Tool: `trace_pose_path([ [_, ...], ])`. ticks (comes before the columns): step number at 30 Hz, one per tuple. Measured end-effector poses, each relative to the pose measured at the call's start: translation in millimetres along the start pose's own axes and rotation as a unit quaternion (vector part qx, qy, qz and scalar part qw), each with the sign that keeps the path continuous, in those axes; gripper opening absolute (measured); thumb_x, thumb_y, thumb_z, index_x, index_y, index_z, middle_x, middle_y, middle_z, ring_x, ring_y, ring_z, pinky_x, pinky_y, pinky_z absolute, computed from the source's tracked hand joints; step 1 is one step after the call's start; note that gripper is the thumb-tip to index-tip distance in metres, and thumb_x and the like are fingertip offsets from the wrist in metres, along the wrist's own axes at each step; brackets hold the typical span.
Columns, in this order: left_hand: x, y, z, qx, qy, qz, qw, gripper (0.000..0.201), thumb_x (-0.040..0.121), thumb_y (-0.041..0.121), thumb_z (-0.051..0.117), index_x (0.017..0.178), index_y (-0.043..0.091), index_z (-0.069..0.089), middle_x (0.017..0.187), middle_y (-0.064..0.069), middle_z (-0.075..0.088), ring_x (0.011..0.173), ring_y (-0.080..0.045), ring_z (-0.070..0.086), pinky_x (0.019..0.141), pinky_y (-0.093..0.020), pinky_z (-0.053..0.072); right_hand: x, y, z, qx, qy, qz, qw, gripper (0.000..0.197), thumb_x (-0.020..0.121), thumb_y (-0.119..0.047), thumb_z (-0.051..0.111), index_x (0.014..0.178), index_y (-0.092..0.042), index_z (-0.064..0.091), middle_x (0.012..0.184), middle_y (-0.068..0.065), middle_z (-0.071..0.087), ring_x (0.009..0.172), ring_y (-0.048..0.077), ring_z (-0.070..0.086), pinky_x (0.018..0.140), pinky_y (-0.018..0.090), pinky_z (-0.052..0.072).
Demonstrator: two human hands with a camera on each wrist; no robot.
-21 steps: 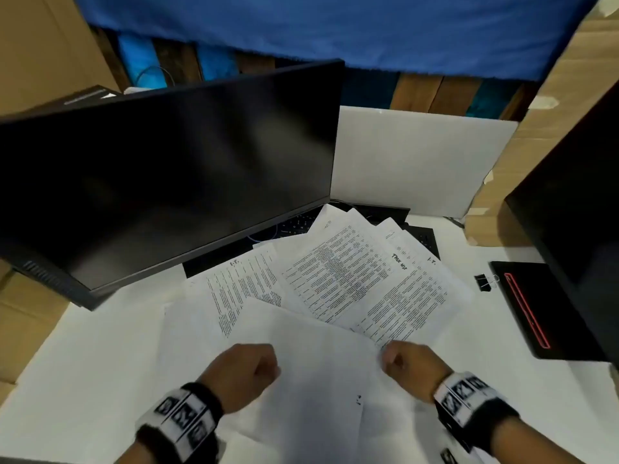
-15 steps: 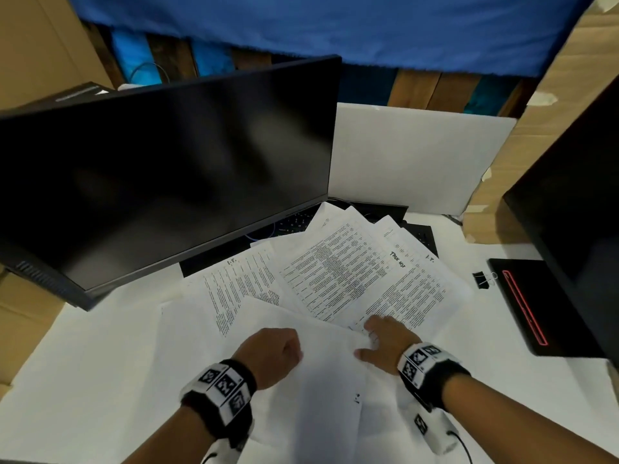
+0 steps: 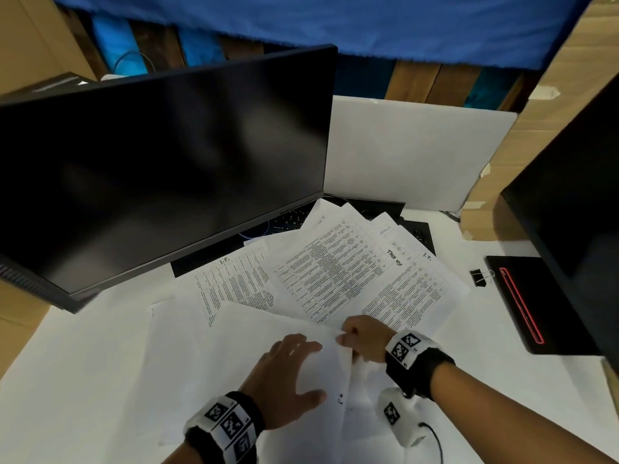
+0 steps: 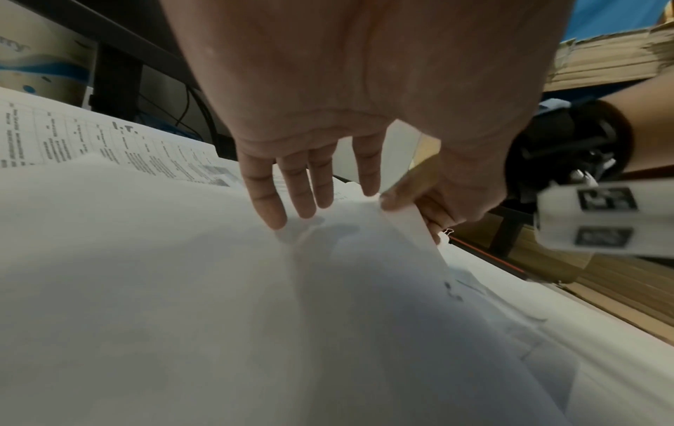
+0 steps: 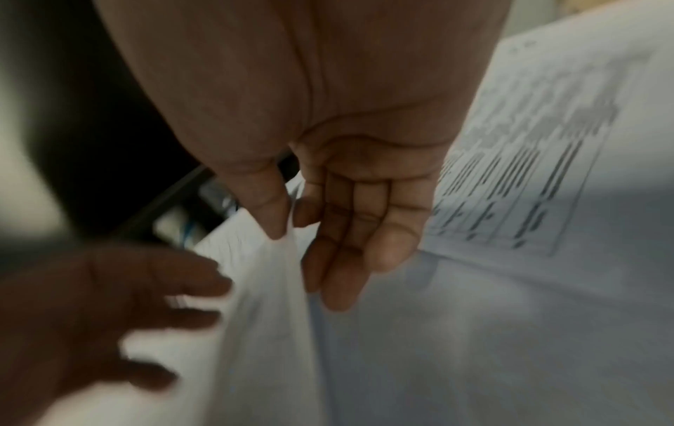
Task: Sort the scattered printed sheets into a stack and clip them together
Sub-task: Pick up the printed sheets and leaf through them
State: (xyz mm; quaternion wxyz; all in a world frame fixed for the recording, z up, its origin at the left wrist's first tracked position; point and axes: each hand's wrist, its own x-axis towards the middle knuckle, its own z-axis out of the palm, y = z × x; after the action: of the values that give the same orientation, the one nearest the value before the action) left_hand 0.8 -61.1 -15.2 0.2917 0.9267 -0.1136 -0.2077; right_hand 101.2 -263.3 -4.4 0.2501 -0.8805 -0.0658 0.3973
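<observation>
Several printed sheets [image 3: 338, 279] lie fanned over the white desk, text up. A blank-side-up sheet [image 3: 261, 333] covers the near ones. My left hand [image 3: 288, 373] lies flat on that sheet with straight, spread fingers [image 4: 269, 201]. My right hand [image 3: 361, 339] pinches the sheet's raised right edge [image 5: 280, 259] between thumb and forefinger [image 5: 269, 207], just right of the left hand. A black binder clip [image 3: 481, 278] sits apart at the right, beyond the papers.
A large dark monitor [image 3: 160, 169] overhangs the desk's back left, and a keyboard [image 3: 415, 232] lies partly under the sheets. A second monitor's base [image 3: 536, 303] with a red stripe stands at the right. A white board [image 3: 412, 155] leans at the back. Cardboard boxes flank both sides.
My left hand went from a fist to flat on the blank sheet and moved right. My right hand moved forward and left and took the sheet's edge in a pinch.
</observation>
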Motion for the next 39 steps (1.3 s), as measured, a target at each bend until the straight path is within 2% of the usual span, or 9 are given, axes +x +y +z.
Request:
trace_pose_path([
  [2, -3.3, 8.3, -3.0, 0.005, 0.008, -0.002, 1.000, 0.096, 0.067, 0.076, 0.054, 0.148, 0.042, 0.016, 0.158, 0.012, 0.013, 0.145, -0.011, 0.016, 0.117, -0.033, 0.020, -3.8, -9.8, -7.5, 0.254, 0.012, 0.014, 0.967, 0.016, 0.094, -0.023, 0.054, 0.090, -0.008, 0.057, 0.084, 0.013, 0.067, 0.068, 0.024, 0.065, 0.066, 0.036, 0.058],
  [6, -14.3, 23.5, -19.3, -0.014, 0.051, 0.036, 0.998, 0.118, 0.057, 0.087, 0.058, 0.149, 0.045, -0.003, 0.159, 0.021, -0.005, 0.146, -0.001, -0.001, 0.119, -0.030, 0.009, -16.3, -29.5, -31.1, 0.619, 0.041, 0.002, 0.784, 0.016, 0.098, -0.012, 0.049, 0.102, -0.002, 0.059, 0.087, 0.016, 0.070, 0.068, 0.025, 0.070, 0.056, 0.032, 0.058],
  [11, -16.6, 19.0, -29.6, 0.031, 0.120, 0.051, 0.991, 0.131, 0.056, 0.084, 0.062, 0.147, 0.041, -0.022, 0.160, 0.009, -0.018, 0.146, -0.009, -0.009, 0.118, -0.040, 0.001, -25.2, -43.0, -62.6, 0.732, 0.070, -0.022, 0.678, 0.019, 0.098, -0.015, 0.048, 0.111, -0.008, 0.059, 0.083, 0.010, 0.075, 0.067, 0.021, 0.074, 0.056, 0.031, 0.060],
  [14, -1.2, 16.2, -31.7, 0.023, 0.208, 0.012, 0.978, 0.129, 0.060, 0.056, 0.078, 0.153, 0.029, -0.008, 0.162, -0.008, 0.006, 0.145, -0.022, 0.014, 0.115, -0.049, 0.018, -31.7, -56.2, -72.0, 0.749, 0.068, -0.033, 0.658, 0.022, 0.099, -0.017, 0.046, 0.114, -0.006, 0.058, 0.078, 0.011, 0.075, 0.060, 0.021, 0.073, 0.047, 0.027, 0.057],
  [19, 24.2, 10.3, -59.8, -0.090, 0.355, 0.014, 0.931, 0.069, 0.059, -0.015, 0.067, 0.117, 0.023, 0.065, 0.115, 0.013, 0.064, 0.105, -0.006, 0.060, 0.091, -0.041, 0.052, -44.4, -49.4, -88.1, 0.734, 0.066, -0.071, 0.673, 0.028, 0.098, -0.029, 0.047, 0.098, -0.003, 0.056, 0.073, 0.017, 0.073, 0.063, 0.024, 0.073, 0.053, 0.029, 0.059],
  [24, 15.8, 24.1, -91.9, -0.267, 0.390, -0.055, 0.879, 0.013, 0.095, 0.030, 0.056, 0.086, 0.029, 0.064, 0.066, 0.005, 0.061, 0.049, -0.004, 0.050, 0.046, -0.021, 0.042, -42.0, 5.4, -98.8, 0.631, 0.200, 0.020, 0.749, 0.030, 0.094, -0.042, 0.052, 0.098, -0.012, 0.054, 0.100, 0.017, 0.068, 0.082, 0.030, 0.065, 0.068, 0.038, 0.056],
  [30, 8.6, 1.0, -106.6, -0.426, 0.402, -0.085, 0.806, 0.008, 0.093, 0.024, 0.060, 0.096, 0.024, 0.067, 0.087, 0.012, 0.071, 0.073, 0.001, 0.070, 0.059, -0.012, 0.053, -23.5, 109.1, -81.7, 0.398, 0.291, 0.257, 0.831, 0.052, 0.075, -0.034, 0.069, 0.112, 0.001, 0.059, 0.106, 0.018, 0.062, 0.088, 0.035, 0.061, 0.078, 0.048, 0.056],
  [35, 12.5, -26.1, -86.5, -0.464, 0.331, -0.179, 0.802, 0.011, 0.091, 0.026, 0.063, 0.095, 0.018, 0.068, 0.098, -0.016, 0.073, 0.092, -0.037, 0.068, 0.087, -0.052, 0.055, 10.8, 176.7, -68.1, 0.327, 0.253, 0.309, 0.857, 0.072, 0.048, -0.055, 0.065, 0.099, -0.004, 0.064, 0.091, 0.020, 0.069, 0.079, 0.037, 0.067, 0.081, 0.052, 0.057],
  [39, 16.0, -34.4, -69.1, -0.447, 0.286, -0.230, 0.815, 0.017, 0.090, 0.028, 0.066, 0.087, 0.011, 0.067, 0.096, -0.025, 0.071, 0.090, -0.042, 0.068, 0.087, -0.054, 0.054, 30.0, 195.1, -66.4, 0.310, 0.246, 0.310, 0.864, 0.079, 0.036, -0.064, 0.071, 0.089, -0.006, 0.071, 0.074, 0.017, 0.068, 0.067, 0.034, 0.063, 0.083, 0.054, 0.055],
])
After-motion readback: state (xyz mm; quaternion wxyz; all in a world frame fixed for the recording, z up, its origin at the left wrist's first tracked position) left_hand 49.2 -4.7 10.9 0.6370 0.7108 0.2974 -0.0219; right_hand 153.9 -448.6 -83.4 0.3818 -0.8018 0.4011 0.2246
